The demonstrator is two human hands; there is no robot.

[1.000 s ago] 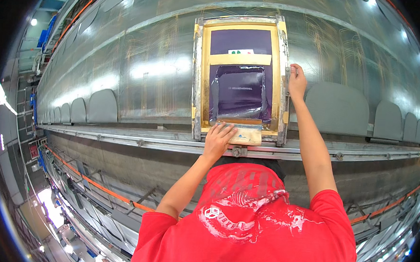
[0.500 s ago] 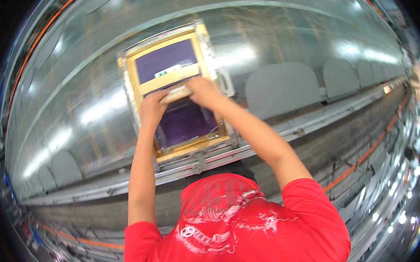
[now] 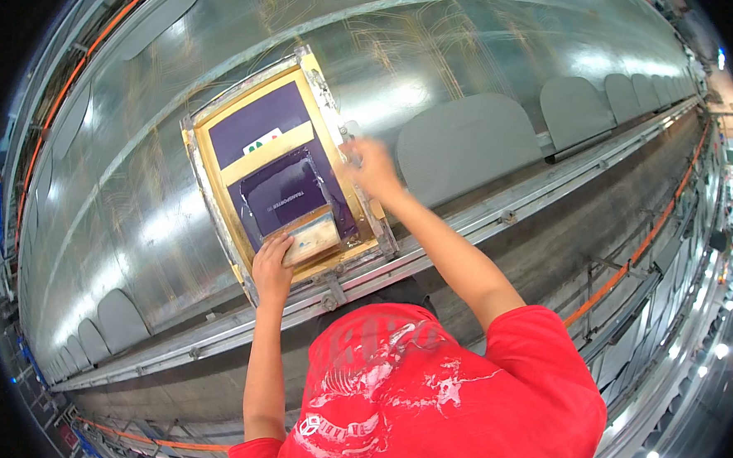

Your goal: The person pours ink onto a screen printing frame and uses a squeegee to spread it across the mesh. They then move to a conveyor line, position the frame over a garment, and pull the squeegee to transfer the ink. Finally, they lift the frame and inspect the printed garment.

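Observation:
A printing screen (image 3: 190, 145) with a purple mesh (image 3: 257, 111), yellow tape borders and a glossy patch in its lower half lies tilted slightly left on the long metal table. My left hand (image 3: 274, 261) is closed on the left end of a wooden-handled squeegee (image 3: 314, 239), which rests near the screen's lower border. My right hand (image 3: 370, 167) is at the screen's right side, by a metal fitting (image 3: 347, 130); it is blurred by motion, so whether its fingers grip that fitting is unclear.
Rounded grey pads (image 3: 466, 147) line the near edge of the metal table (image 3: 137, 180) on both sides of the screen. A metal rail (image 3: 508, 216) runs below them. Orange tubing (image 3: 647, 248) runs along the shaded gap beyond.
Since half a second ago the squeegee has come down from mid-screen to the lower border with my left hand, while my right hand has left it for the screen's right side.

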